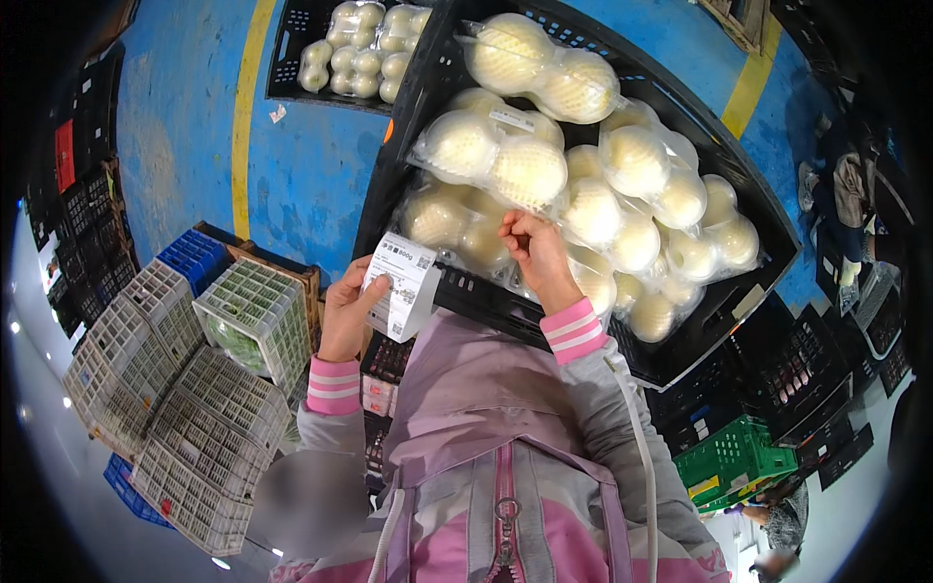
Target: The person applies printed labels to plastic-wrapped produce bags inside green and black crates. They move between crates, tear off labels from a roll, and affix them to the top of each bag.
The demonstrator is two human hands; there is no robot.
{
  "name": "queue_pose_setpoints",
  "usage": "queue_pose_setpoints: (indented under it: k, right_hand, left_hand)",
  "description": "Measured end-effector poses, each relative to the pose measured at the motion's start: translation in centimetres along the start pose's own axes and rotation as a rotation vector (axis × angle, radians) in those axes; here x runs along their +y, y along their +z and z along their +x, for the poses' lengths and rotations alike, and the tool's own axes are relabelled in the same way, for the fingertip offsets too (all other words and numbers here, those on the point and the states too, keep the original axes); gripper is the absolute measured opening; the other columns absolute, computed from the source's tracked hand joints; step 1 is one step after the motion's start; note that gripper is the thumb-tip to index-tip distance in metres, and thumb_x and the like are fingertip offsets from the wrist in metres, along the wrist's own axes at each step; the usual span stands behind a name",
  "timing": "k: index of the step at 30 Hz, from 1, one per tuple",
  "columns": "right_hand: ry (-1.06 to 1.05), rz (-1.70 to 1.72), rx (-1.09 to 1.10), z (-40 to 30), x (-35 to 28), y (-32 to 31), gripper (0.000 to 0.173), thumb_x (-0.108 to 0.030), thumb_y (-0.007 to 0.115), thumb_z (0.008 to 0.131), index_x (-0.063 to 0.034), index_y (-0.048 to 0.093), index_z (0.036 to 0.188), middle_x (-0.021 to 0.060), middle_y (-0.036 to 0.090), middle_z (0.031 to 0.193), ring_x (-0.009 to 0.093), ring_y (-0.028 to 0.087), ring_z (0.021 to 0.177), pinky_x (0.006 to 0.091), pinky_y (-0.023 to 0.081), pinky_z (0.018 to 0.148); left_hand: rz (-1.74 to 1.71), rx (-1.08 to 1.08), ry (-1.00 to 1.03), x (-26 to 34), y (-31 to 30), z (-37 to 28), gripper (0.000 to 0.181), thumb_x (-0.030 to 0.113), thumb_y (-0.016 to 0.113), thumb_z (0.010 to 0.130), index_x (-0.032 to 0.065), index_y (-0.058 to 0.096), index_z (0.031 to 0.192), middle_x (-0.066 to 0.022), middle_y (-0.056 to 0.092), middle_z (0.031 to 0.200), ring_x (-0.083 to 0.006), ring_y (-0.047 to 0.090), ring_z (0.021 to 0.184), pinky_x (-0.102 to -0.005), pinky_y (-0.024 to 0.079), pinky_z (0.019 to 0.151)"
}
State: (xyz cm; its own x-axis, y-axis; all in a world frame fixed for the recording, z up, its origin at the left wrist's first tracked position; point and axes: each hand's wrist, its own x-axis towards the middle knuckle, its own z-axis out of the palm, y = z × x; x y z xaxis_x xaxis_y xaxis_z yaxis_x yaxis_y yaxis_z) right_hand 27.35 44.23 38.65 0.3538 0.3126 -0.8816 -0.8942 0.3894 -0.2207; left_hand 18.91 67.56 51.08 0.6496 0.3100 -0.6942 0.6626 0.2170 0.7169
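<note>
My left hand (pixel 344 310) grips a folded strip of white printed labels (pixel 399 266) at the near left corner of a black plastic crate (pixel 481 295). The labels bear writing and square codes. My right hand (pixel 541 256) hangs over the crate with its fingers curled in, close to the wrapped packs; whether something small is between the fingertips cannot be told. Filling the crate are clear plastic packs of pale round produce in foam netting, among them a two-piece pack (pixel 503 157) just beyond my right hand. A pack behind it carries a white label (pixel 512 116).
Another black crate (pixel 288 80) of wrapped pale produce stands on the blue floor (pixel 306 160). White plastic crates (pixel 219 430), one holding greens, are at left. Stacked black crates (pixel 765 372) and a green crate (pixel 736 463) stand at right. Other people (pixel 849 189) are partly visible there.
</note>
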Motion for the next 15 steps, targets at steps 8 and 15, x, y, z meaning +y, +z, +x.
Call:
queue_pose_setpoints:
  k: [8,15]
  right_hand:
    - [-0.384,-0.175,-0.013,1.0,-1.0,0.7,0.02,-0.003,0.047,0.076,0.0008,0.065,0.069,0.0107,0.067,0.068,0.012,0.059,0.051,0.0213,0.036,0.043]
    - [-0.612,-0.52,-0.36,2.5,-2.9,-1.1,0.019,0.001,0.049,0.086,0.0048,0.066,0.092,0.0136,0.07,0.096,0.018,0.067,0.091,0.0276,0.052,0.082]
  left_hand:
    - [0.087,-0.077,-0.251,-1.2,-3.6,-2.5,0.017,0.007,0.064,0.09,-0.0023,0.066,0.105,-0.0038,0.07,0.097,-0.0075,0.063,0.086,-0.0223,0.049,0.077]
    - [0.135,-0.196,-0.111,-2.2,-1.9,-2.1,0.021,0.007,0.061,0.092,-0.003,0.06,0.111,-0.0065,0.068,0.102,-0.0093,0.063,0.09,-0.0232,0.049,0.079]
